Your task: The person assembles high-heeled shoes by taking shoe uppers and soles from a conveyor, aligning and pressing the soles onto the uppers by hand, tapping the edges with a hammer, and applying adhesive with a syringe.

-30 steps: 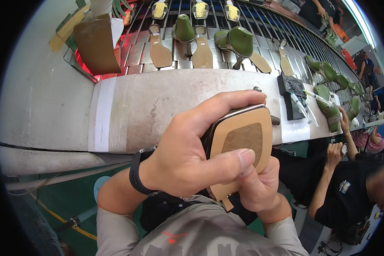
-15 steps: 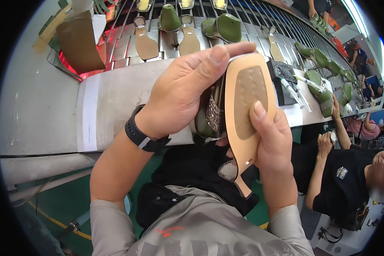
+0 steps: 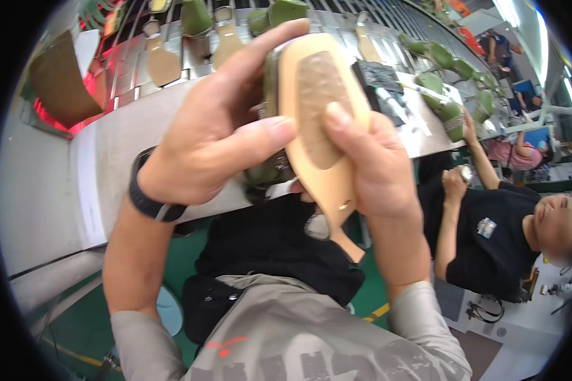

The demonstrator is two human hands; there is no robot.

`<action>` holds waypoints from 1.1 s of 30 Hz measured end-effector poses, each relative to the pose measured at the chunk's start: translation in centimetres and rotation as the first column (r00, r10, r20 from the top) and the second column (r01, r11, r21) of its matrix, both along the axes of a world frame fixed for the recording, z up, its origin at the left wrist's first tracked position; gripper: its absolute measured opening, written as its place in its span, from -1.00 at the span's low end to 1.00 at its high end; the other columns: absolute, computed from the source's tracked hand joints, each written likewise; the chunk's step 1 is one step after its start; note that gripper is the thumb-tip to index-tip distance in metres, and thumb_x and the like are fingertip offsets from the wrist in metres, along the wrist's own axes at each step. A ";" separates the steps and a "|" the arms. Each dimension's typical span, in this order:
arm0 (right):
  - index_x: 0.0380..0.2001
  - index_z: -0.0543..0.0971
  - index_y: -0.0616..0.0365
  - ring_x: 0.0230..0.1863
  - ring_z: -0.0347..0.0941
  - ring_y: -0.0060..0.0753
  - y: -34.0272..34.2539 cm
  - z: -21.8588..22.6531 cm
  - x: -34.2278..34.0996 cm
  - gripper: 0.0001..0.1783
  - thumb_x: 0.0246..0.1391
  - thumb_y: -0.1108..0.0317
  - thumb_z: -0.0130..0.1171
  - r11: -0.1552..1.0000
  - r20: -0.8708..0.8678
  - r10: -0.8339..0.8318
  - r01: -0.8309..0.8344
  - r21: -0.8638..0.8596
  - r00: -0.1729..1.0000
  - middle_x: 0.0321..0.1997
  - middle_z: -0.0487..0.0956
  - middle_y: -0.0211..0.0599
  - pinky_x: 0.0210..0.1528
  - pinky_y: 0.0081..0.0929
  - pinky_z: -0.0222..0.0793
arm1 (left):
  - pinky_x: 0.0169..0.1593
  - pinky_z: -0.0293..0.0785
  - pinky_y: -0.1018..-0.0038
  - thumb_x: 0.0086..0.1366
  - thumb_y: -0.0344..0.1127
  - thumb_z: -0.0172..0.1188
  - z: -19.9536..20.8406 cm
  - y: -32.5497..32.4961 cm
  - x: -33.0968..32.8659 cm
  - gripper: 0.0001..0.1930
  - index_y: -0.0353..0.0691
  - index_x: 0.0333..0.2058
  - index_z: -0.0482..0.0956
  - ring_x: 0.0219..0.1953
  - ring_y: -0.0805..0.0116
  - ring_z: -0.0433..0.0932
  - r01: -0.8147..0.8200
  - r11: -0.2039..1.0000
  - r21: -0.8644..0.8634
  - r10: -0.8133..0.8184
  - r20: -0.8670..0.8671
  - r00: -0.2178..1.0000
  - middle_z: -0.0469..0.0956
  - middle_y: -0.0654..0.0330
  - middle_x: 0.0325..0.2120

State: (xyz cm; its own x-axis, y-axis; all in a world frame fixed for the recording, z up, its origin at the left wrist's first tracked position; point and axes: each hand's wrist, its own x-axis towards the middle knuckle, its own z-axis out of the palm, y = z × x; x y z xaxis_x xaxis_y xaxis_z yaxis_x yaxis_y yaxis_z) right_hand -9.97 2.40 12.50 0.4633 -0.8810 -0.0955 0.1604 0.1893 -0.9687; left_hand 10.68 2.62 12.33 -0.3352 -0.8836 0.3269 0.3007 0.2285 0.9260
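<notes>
Between my hands is a green shoe (image 3: 264, 174) with its underside up, mostly hidden. A tan sole (image 3: 327, 79) with a brown textured panel lies over it, its toe end pointing away and its narrow tongue end (image 3: 346, 244) slanting toward me. My left hand (image 3: 210, 136) wraps the toe end from the left, fingers over the far edge and thumb on the sole's left rim. My right hand (image 3: 384, 165) grips the waist from the right, its thumb pressed on the brown panel and its fingers hidden beneath.
A pale ledge (image 3: 108, 152) runs before a slatted conveyor with tan soles (image 3: 162, 63) and green shoes (image 3: 196, 19). White pen-like tools (image 3: 403, 111) lie by a dark block (image 3: 376, 75). A brown panel (image 3: 67, 79) stands in red glow. At right, a co-worker's hand (image 3: 470, 127) touches a green shoe.
My left thumb has come down from the toe edge onto the sole's left rim. The whole view has shifted, so shoe and hands appear further left and higher.
</notes>
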 end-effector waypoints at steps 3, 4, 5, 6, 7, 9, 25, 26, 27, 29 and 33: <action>0.06 0.51 0.48 -0.45 0.69 -0.27 0.9 0.4 -1.5 -0.49 0.43 0.13 0.03 0.998 -0.011 -0.059 0.059 -0.027 0.998 -0.30 0.70 -0.05 -0.43 -0.43 0.68 | 0.42 0.22 0.32 0.24 -0.22 0.26 -0.8 -0.5 -2.5 -0.13 -0.41 0.46 0.11 0.36 0.24 0.37 0.018 1.000 -0.001 -0.018 -0.094 0.995 0.37 0.00 0.33; 0.10 0.50 0.49 -0.40 0.71 -0.25 1.2 -0.7 -1.7 -0.47 0.42 0.12 0.04 0.996 0.016 -0.080 0.080 -0.028 0.997 -0.27 0.70 -0.05 -0.38 -0.41 0.70 | 0.41 0.24 0.33 0.22 -0.22 0.23 -0.7 0.1 -2.2 -0.13 -0.44 0.44 0.13 0.35 0.25 0.38 -0.031 1.000 -0.007 0.030 -0.056 0.998 0.39 0.00 0.31; 0.03 0.58 0.43 -0.25 0.54 -0.61 1.9 -1.6 -2.2 -0.55 0.46 0.15 0.07 0.993 0.103 -0.082 0.090 -0.073 0.991 -0.19 0.68 -0.30 -0.21 -0.58 0.48 | 0.41 0.26 0.33 0.22 -0.20 0.21 -0.3 1.0 -2.5 -0.14 -0.44 0.44 0.13 0.35 0.25 0.39 -0.033 0.998 0.055 0.039 -0.096 0.995 0.39 -0.01 0.31; 0.03 0.58 0.43 -0.25 0.54 -0.61 2.6 -2.5 -2.0 -0.55 0.46 0.15 0.07 0.994 0.120 -0.071 0.081 -0.078 0.990 -0.19 0.68 -0.30 -0.21 -0.58 0.48 | 0.40 0.27 0.33 0.22 -0.19 0.19 0.0 1.8 -2.3 -0.14 -0.45 0.44 0.14 0.34 0.24 0.40 -0.042 0.993 0.114 0.057 -0.127 0.990 0.39 -0.02 0.31; -0.05 0.59 0.43 -0.30 0.53 -0.64 3.5 -3.4 -1.9 -0.57 0.45 0.16 0.09 0.968 0.086 -0.138 0.153 -0.198 0.987 -0.26 0.68 -0.32 -0.27 -0.60 0.45 | 0.39 0.28 0.33 0.23 -0.16 0.17 0.0 2.6 -1.9 -0.16 -0.46 0.43 0.15 0.34 0.24 0.40 -0.043 0.989 0.142 0.060 -0.111 0.992 0.40 -0.02 0.30; -0.12 0.60 0.43 -0.36 0.51 -0.67 4.7 -3.8 -2.1 -0.59 0.44 0.17 0.12 0.927 0.067 -0.185 0.197 -0.318 0.980 -0.33 0.68 -0.35 -0.33 -0.63 0.43 | 0.37 0.35 0.27 0.39 -0.07 0.12 0.0 4.1 -1.3 -0.27 -0.49 0.37 0.24 0.34 0.13 0.43 -0.109 0.992 0.056 0.108 0.018 0.994 0.42 -0.14 0.28; -0.35 0.60 0.33 -0.67 0.43 -0.29 8.7 -2.3 2.1 -0.87 0.16 0.49 0.36 0.735 -0.174 0.055 -0.158 -0.659 0.983 -0.60 0.52 -0.20 -0.62 -0.40 0.32 | 0.07 0.65 0.12 0.49 -0.23 0.19 0.9 10.4 1.6 -0.74 -0.33 -0.12 0.42 -0.08 -0.03 0.72 -0.506 0.856 -0.104 0.513 0.045 0.857 0.66 -0.30 -0.15; -0.35 0.60 0.33 -0.67 0.43 -0.29 8.6 -2.2 2.4 -0.87 0.16 0.49 0.36 0.743 -0.169 0.055 -0.154 -0.651 0.984 -0.60 0.52 -0.20 -0.62 -0.40 0.32 | 0.04 0.67 0.15 0.49 -0.25 0.20 1.3 10.5 1.7 -0.75 -0.32 -0.15 0.40 -0.13 0.00 0.73 -0.545 0.828 -0.128 0.558 0.109 0.822 0.68 -0.25 -0.21; -0.34 0.61 0.32 -0.66 0.45 -0.28 8.2 -2.0 2.7 -0.86 0.13 0.49 0.38 0.734 -0.175 0.068 -0.168 -0.658 0.982 -0.60 0.53 -0.20 -0.61 -0.39 0.34 | 0.02 0.67 0.19 0.50 -0.27 0.15 1.6 10.5 1.4 -0.77 -0.35 -0.12 0.40 -0.17 0.04 0.74 -0.598 0.795 -0.106 0.606 0.099 0.789 0.68 -0.16 -0.27; -0.32 0.64 0.29 -0.65 0.48 -0.26 7.5 -2.3 3.1 -0.84 0.09 0.46 0.42 0.739 -0.151 0.080 -0.160 -0.654 0.985 -0.58 0.56 -0.19 -0.59 -0.40 0.36 | 0.02 0.67 0.19 0.51 -0.27 0.13 1.6 10.2 2.1 -0.77 -0.35 -0.10 0.41 -0.16 0.04 0.74 -0.630 0.773 -0.077 0.634 0.114 0.765 0.68 -0.17 -0.26; -0.36 0.62 0.26 -0.67 0.47 -0.29 7.1 -3.0 3.4 -0.86 0.11 0.47 0.41 0.792 -0.114 0.063 -0.120 -0.599 0.991 -0.58 0.56 -0.20 -0.62 -0.44 0.34 | 0.05 0.64 0.21 0.49 -0.26 0.14 1.2 10.2 2.8 -0.75 -0.38 -0.08 0.47 -0.14 0.07 0.73 -0.658 0.746 -0.107 0.664 0.195 0.721 0.69 -0.18 -0.22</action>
